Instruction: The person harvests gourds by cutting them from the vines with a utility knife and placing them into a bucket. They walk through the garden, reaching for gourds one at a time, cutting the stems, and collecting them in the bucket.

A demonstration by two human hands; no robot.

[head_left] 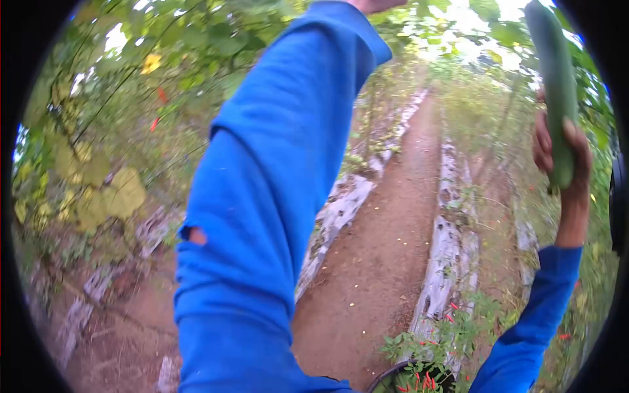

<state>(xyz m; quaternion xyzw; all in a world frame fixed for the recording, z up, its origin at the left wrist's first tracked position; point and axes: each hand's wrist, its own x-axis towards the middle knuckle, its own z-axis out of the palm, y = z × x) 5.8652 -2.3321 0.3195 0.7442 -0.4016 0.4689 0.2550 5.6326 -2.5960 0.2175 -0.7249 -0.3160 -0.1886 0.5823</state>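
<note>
A long green gourd-like vegetable (558,92) stands nearly upright at the upper right, with my right hand (565,147) wrapped round its lower end. My left arm, in a blue sleeve, reaches up through the middle of the view. Only a small part of my left hand (380,5) shows at the top edge, near green leaves; its fingers are out of view. Below, at the bottom edge, a dark round container (380,383) is partly visible, with red chillies and leafy stems over it.
A dirt path (386,242) runs away between rows edged with pale plastic sheeting (447,249). Leafy vines (223,39) hang overhead and at both sides. Yellowed leaves (124,193) are at the left. A chilli plant (458,327) grows at the lower right.
</note>
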